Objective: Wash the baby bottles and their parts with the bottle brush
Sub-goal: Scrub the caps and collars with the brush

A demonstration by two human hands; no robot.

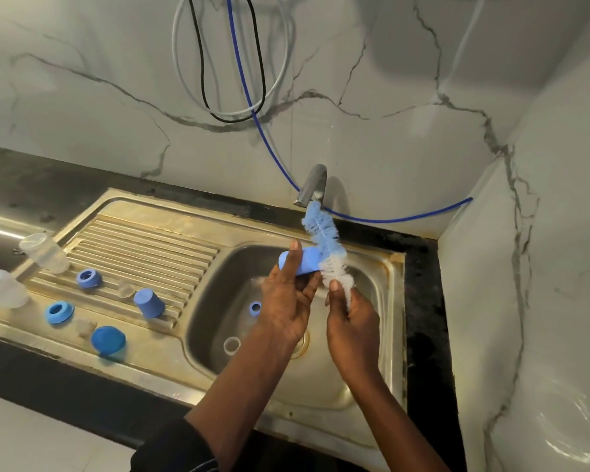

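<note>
Blue cap (305, 264) gripped by our left hand (286, 303), bottle brush (324, 238) by our right hand (352, 323), near the tap (311, 185), presumably for rinsing.

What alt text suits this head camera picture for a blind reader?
Over a steel sink, the left hand holds a blue cap while the right hand holds a bottle brush beside it. Blue parts and clear bottles sit on the drainboard.

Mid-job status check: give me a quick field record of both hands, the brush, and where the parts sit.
left hand: holds blue cap over sink basin
right hand: grips bottle brush, bristles beside the cap, tip at faucet spout
in basin: blue ring, clear ring
drainboard: two clear bottles, two blue rings, two blue caps
water flow: cannot tell
</note>
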